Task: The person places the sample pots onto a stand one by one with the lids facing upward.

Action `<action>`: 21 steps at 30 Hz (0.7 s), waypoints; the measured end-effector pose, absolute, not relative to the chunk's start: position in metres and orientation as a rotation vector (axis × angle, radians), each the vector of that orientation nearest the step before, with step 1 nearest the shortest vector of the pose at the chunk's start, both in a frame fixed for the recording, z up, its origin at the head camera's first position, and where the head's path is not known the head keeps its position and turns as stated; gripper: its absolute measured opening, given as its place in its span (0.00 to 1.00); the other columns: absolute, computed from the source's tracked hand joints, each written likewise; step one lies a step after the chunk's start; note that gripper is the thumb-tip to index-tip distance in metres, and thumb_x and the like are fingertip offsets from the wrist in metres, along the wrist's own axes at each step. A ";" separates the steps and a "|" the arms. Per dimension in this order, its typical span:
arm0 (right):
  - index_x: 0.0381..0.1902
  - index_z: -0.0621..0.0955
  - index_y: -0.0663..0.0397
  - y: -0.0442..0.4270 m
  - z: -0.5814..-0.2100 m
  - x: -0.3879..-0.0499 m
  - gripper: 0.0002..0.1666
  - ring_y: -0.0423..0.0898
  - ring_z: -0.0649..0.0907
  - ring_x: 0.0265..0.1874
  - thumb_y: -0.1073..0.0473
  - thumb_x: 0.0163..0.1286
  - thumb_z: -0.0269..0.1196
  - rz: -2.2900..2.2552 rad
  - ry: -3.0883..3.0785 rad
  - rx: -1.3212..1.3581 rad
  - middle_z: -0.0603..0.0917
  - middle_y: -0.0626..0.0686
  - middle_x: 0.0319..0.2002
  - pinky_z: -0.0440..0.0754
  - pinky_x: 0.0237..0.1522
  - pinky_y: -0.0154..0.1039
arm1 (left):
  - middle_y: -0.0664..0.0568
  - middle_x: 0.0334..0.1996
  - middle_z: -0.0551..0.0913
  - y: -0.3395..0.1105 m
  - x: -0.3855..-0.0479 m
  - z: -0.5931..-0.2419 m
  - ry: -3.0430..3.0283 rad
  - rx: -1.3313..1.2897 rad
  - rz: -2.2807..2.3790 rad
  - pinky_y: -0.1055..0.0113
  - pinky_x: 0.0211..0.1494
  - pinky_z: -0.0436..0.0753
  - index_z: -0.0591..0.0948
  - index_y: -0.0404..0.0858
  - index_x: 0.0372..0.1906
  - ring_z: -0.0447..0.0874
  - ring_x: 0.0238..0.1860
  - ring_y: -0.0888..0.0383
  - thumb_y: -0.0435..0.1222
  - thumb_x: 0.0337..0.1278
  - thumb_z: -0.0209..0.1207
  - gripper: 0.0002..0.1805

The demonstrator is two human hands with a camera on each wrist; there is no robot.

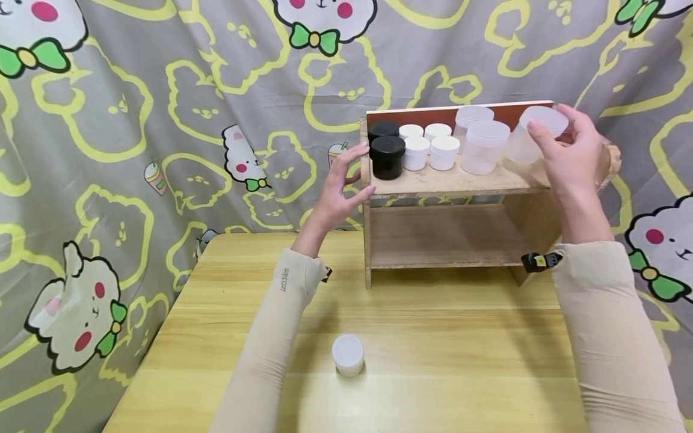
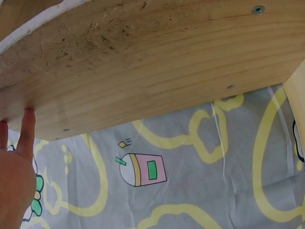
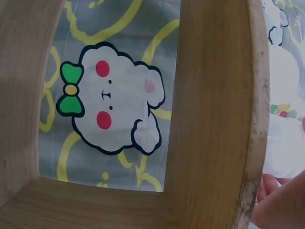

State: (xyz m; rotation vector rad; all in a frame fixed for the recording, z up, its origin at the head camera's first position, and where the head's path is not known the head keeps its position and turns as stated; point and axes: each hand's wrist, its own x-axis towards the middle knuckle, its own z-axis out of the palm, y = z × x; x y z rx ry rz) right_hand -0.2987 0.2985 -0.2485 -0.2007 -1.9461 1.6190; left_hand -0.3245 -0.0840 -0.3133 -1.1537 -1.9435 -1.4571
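My right hand [image 1: 579, 153] holds a large translucent plastic jar [image 1: 527, 141] between thumb and fingers, tilted, at the right end of a wooden shelf's top board [image 1: 433, 182]. Part of that jar and a few fingers [image 3: 269, 188] show at the edge of the right wrist view. With fingers spread, my left hand [image 1: 338, 192] touches the shelf's left side panel [image 2: 143, 86]. Two more translucent jars [image 1: 485, 150] stand left of the held one. Several small white jars [image 1: 415, 154] and two black jars [image 1: 387, 159] fill the left part of the top board.
One small white-lidded jar [image 1: 348, 356] stands alone on the wooden table [image 1: 433, 349], in front of the shelf. The lower shelf board [image 1: 438, 237] lies below the jars. A patterned grey curtain [image 1: 178, 90] hangs behind and to the sides.
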 end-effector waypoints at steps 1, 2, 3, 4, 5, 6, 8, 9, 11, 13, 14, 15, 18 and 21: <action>0.75 0.72 0.49 0.297 -0.248 -0.301 0.40 0.33 0.74 0.43 0.54 0.67 0.72 1.640 -1.925 -0.190 0.76 0.38 0.47 0.73 0.47 0.22 | 0.33 0.76 0.63 -0.084 -0.325 -0.313 -1.940 -1.158 -1.459 0.33 0.66 0.77 0.67 0.27 0.72 0.62 0.77 0.42 0.24 0.59 0.65 0.35; 0.75 0.72 0.50 0.296 -0.247 -0.304 0.40 0.33 0.74 0.43 0.54 0.67 0.72 1.660 -1.910 -0.183 0.76 0.38 0.47 0.73 0.48 0.22 | 0.33 0.76 0.62 -0.085 -0.325 -0.313 -1.941 -1.160 -1.458 0.33 0.66 0.77 0.67 0.27 0.72 0.62 0.77 0.42 0.24 0.59 0.65 0.35; 0.75 0.72 0.51 0.295 -0.246 -0.307 0.40 0.33 0.74 0.43 0.55 0.67 0.72 1.675 -1.902 -0.179 0.76 0.39 0.47 0.73 0.48 0.22 | 0.33 0.76 0.62 -0.085 -0.325 -0.313 -1.941 -1.163 -1.457 0.32 0.65 0.77 0.67 0.27 0.72 0.62 0.77 0.43 0.25 0.59 0.65 0.35; 0.75 0.72 0.52 0.294 -0.246 -0.309 0.40 0.33 0.74 0.43 0.56 0.67 0.73 1.703 -1.885 -0.173 0.77 0.39 0.47 0.74 0.49 0.22 | 0.33 0.76 0.62 -0.085 -0.325 -0.313 -1.942 -1.163 -1.455 0.32 0.65 0.77 0.67 0.27 0.72 0.62 0.77 0.43 0.25 0.59 0.65 0.35; 0.74 0.72 0.52 0.292 -0.245 -0.312 0.40 0.34 0.74 0.44 0.56 0.67 0.73 1.720 -1.878 -0.171 0.76 0.40 0.47 0.74 0.49 0.22 | 0.33 0.76 0.62 -0.085 -0.325 -0.313 -1.946 -1.161 -1.453 0.33 0.66 0.78 0.67 0.27 0.72 0.62 0.77 0.43 0.25 0.60 0.65 0.35; 0.74 0.72 0.52 0.291 -0.244 -0.315 0.40 0.34 0.74 0.44 0.56 0.67 0.72 1.727 -1.882 -0.171 0.76 0.40 0.47 0.74 0.50 0.22 | 0.33 0.76 0.62 -0.086 -0.325 -0.313 -1.952 -1.158 -1.451 0.34 0.66 0.78 0.67 0.28 0.72 0.62 0.77 0.43 0.25 0.60 0.65 0.35; 0.75 0.71 0.52 0.291 -0.242 -0.319 0.40 0.34 0.74 0.46 0.55 0.67 0.72 1.750 -1.894 -0.174 0.76 0.40 0.48 0.74 0.51 0.23 | 0.33 0.76 0.63 -0.085 -0.325 -0.313 -1.956 -1.154 -1.452 0.34 0.66 0.78 0.67 0.28 0.72 0.62 0.77 0.44 0.25 0.59 0.65 0.35; 0.75 0.71 0.51 0.291 -0.241 -0.321 0.41 0.34 0.74 0.47 0.55 0.68 0.72 1.755 -1.905 -0.180 0.76 0.40 0.48 0.74 0.52 0.23 | 0.34 0.76 0.63 -0.085 -0.324 -0.312 -1.956 -1.152 -1.454 0.35 0.66 0.78 0.67 0.28 0.72 0.62 0.77 0.43 0.25 0.59 0.65 0.35; 0.76 0.70 0.50 0.292 -0.240 -0.324 0.42 0.35 0.74 0.50 0.54 0.67 0.72 1.815 -1.885 -0.188 0.76 0.40 0.51 0.74 0.54 0.23 | 0.34 0.76 0.63 -0.085 -0.324 -0.312 -1.957 -1.150 -1.455 0.35 0.67 0.78 0.67 0.28 0.72 0.62 0.77 0.43 0.25 0.59 0.65 0.36; 0.77 0.69 0.49 0.292 -0.239 -0.326 0.44 0.35 0.74 0.53 0.54 0.67 0.73 1.884 -1.847 -0.200 0.76 0.42 0.55 0.74 0.59 0.22 | 0.33 0.76 0.63 -0.084 -0.324 -0.313 -1.952 -1.155 -1.458 0.34 0.66 0.78 0.67 0.27 0.72 0.62 0.77 0.42 0.24 0.59 0.65 0.36; 0.77 0.69 0.48 0.293 -0.239 -0.327 0.44 0.36 0.73 0.55 0.53 0.66 0.73 1.908 -1.833 -0.210 0.76 0.42 0.56 0.73 0.62 0.22 | 0.33 0.76 0.62 -0.084 -0.325 -0.313 -1.950 -1.157 -1.459 0.34 0.66 0.78 0.67 0.27 0.72 0.62 0.77 0.42 0.24 0.59 0.65 0.36; 0.78 0.68 0.47 0.293 -0.239 -0.328 0.45 0.36 0.73 0.57 0.53 0.66 0.74 1.936 -1.819 -0.216 0.76 0.43 0.59 0.72 0.65 0.23 | 0.33 0.76 0.62 -0.084 -0.325 -0.313 -1.947 -1.160 -1.459 0.34 0.66 0.78 0.67 0.27 0.72 0.61 0.77 0.42 0.24 0.59 0.65 0.36; 0.79 0.67 0.46 0.293 -0.238 -0.331 0.47 0.36 0.73 0.61 0.52 0.66 0.74 1.978 -1.808 -0.227 0.74 0.43 0.63 0.69 0.71 0.25 | 0.32 0.76 0.62 -0.084 -0.325 -0.313 -1.940 -1.164 -1.466 0.33 0.66 0.77 0.67 0.27 0.72 0.61 0.77 0.41 0.24 0.59 0.65 0.36; 0.79 0.66 0.46 0.293 -0.239 -0.335 0.48 0.36 0.73 0.61 0.53 0.66 0.74 1.981 -1.812 -0.214 0.75 0.44 0.64 0.69 0.70 0.25 | 0.33 0.76 0.62 -0.085 -0.325 -0.313 -1.939 -1.165 -1.466 0.33 0.66 0.77 0.67 0.27 0.72 0.61 0.77 0.42 0.24 0.59 0.65 0.36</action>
